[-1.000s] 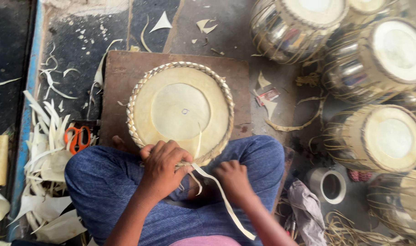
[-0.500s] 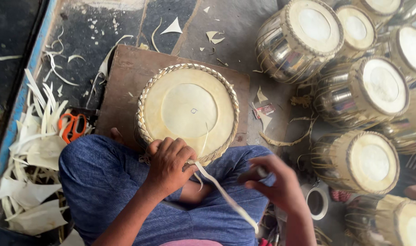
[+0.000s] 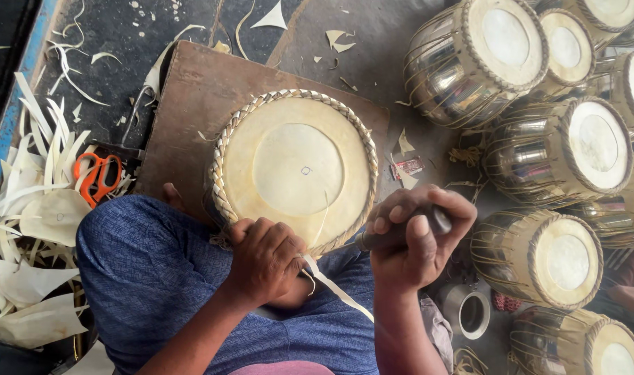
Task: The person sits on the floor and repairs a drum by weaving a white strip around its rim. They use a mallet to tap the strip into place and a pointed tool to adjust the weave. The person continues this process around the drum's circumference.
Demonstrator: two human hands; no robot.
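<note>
r hand now up w/ tool, fingers gripping; l hand fingers pinch strip.

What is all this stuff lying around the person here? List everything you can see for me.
Drum head with braided rim: one, cream, on the board, against the person's lap.
Wooden board: one, brown, under the drum head.
Finished metal drums: at least seven in view, shiny with pale heads, right side.
Scissors: one pair, orange handles, left among the scraps.
Hide scraps: many, whitish, piled left.
Hide strip: one, pale, trailing from the rim over the lap.
Metal cup: one, grey, lower right.
Left hand: on the rim's near edge.
Right hand: gripping a dark-handled tool.
</note>
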